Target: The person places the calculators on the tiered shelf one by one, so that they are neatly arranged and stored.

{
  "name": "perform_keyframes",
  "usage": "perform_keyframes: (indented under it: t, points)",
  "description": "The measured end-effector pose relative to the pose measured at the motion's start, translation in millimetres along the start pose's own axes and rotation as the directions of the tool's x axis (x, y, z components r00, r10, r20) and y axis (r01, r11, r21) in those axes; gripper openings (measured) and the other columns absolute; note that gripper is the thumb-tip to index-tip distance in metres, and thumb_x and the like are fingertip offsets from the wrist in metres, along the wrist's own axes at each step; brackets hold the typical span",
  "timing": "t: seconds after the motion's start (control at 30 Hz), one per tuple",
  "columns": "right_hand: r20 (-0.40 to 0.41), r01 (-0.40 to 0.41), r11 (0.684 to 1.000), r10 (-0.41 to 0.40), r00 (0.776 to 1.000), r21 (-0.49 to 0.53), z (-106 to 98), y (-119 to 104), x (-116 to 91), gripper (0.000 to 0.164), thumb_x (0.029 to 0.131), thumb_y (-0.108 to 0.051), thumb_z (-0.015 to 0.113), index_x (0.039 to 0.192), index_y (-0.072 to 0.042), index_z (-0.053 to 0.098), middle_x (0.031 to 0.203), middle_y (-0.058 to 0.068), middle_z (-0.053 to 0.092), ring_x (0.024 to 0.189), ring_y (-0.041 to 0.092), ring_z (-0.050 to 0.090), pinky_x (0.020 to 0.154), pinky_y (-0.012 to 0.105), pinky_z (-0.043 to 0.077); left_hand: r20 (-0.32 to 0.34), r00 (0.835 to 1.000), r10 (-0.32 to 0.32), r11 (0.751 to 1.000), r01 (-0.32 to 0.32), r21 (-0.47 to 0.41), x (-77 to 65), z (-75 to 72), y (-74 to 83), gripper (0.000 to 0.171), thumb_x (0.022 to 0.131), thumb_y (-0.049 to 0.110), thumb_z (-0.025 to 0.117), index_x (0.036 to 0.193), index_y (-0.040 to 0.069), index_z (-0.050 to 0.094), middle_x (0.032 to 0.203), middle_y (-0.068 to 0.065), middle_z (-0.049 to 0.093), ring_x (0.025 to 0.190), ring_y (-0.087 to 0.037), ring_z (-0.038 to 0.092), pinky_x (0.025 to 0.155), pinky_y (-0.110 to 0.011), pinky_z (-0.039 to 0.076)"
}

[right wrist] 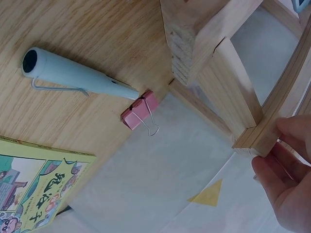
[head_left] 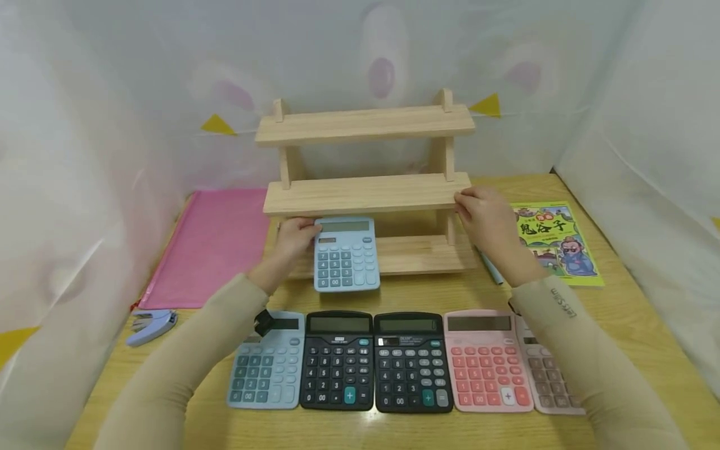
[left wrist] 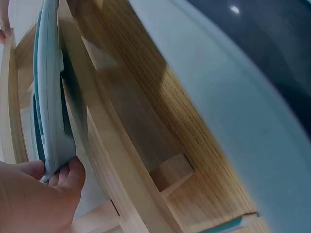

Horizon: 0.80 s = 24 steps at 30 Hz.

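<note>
My left hand (head_left: 294, 240) grips a light blue calculator (head_left: 345, 256) by its upper left corner, with the keys facing me. The calculator stands nearly upright in front of the lower part of a three-tier wooden shelf (head_left: 365, 194), just under the middle board's front edge. In the left wrist view, thumb and fingers pinch the edge of the calculator (left wrist: 51, 107), seen from its side. My right hand (head_left: 486, 222) pinches the right end of the middle board. The right wrist view shows the thumb and fingers on either side of that board end (right wrist: 257, 138).
Along the front lies a row of calculators: light blue, two black (head_left: 337, 369), pink (head_left: 489, 369) and brownish (head_left: 554, 375), partly behind my right sleeve. A pink pouch (head_left: 216, 244) and a stapler (head_left: 152, 326) lie left. Right are a comic book (head_left: 562, 250), a blue pen-like tube (right wrist: 73, 73) and a pink binder clip (right wrist: 140, 109).
</note>
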State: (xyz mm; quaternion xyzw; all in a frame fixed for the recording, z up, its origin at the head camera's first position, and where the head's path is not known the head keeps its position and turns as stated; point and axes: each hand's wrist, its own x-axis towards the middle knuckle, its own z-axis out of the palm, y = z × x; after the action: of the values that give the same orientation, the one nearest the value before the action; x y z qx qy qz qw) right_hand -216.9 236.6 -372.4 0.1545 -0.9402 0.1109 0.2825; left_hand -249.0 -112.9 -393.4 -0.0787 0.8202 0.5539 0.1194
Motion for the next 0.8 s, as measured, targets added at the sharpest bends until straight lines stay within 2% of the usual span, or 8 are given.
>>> perform_keyframes:
  t: [0.17,0.3,0.4,0.53,0.8]
  points:
    - [-0.022,-0.001,1.0,0.001,1.0,0.015,-3,-3,-1,0.02,0.084,-0.011,0.066,0.098,0.002,0.07,0.097,0.018,0.068,0.089,0.034,0.063,0.079,0.045,0.054,-0.107,0.994,0.036,0.998,-0.032,0.045,1.4,2.7,2.1,0.041,0.093,0.013,0.05,0.133,0.007,0.048,0.139,-0.01,0.049,0.13,-0.023,0.045,0.11,-0.035,0.039]
    - [-0.021,-0.008,1.0,0.008,1.0,0.019,-5,-4,-1,0.02,0.084,-0.011,0.066,0.099,0.001,0.07,0.099,0.018,0.068,0.09,0.035,0.062,0.08,0.046,0.054,-0.17,0.985,0.011,0.999,-0.005,0.033,0.9,6.2,3.0,0.043,0.094,0.011,0.046,0.137,0.01,0.043,0.143,-0.01,0.044,0.134,-0.023,0.039,0.114,-0.035,0.034]
    - [-0.01,-0.013,1.0,0.013,1.0,0.019,-6,-5,-1,0.02,0.084,-0.011,0.065,0.1,0.001,0.07,0.1,0.018,0.068,0.092,0.035,0.062,0.081,0.046,0.054,-0.187,0.982,-0.01,1.0,0.01,-0.001,0.6,10.7,3.8,0.046,0.095,0.011,0.042,0.141,0.013,0.036,0.148,-0.007,0.037,0.138,-0.021,0.032,0.117,-0.034,0.029]
    - [0.001,-0.033,0.999,0.033,0.999,0.018,-6,-4,-1,0.02,0.085,-0.01,0.065,0.101,0.001,0.069,0.101,0.018,0.067,0.094,0.035,0.061,0.083,0.046,0.053,-0.19,0.982,0.002,1.0,-0.005,-0.012,1.2,17.2,4.8,0.051,0.095,0.008,0.036,0.144,0.015,0.026,0.153,-0.005,0.026,0.143,-0.02,0.022,0.12,-0.033,0.023]
    - [0.002,-0.035,0.999,0.035,0.999,0.026,-4,-4,1,0.021,0.085,-0.012,0.064,0.102,0.0,0.069,0.102,0.018,0.067,0.095,0.035,0.061,0.085,0.046,0.053,-0.259,0.964,0.051,0.998,-0.039,0.053,0.1,22.3,3.2,0.053,0.093,0.002,0.032,0.144,0.015,0.025,0.15,-0.006,0.024,0.143,-0.02,0.02,0.12,-0.031,0.021]
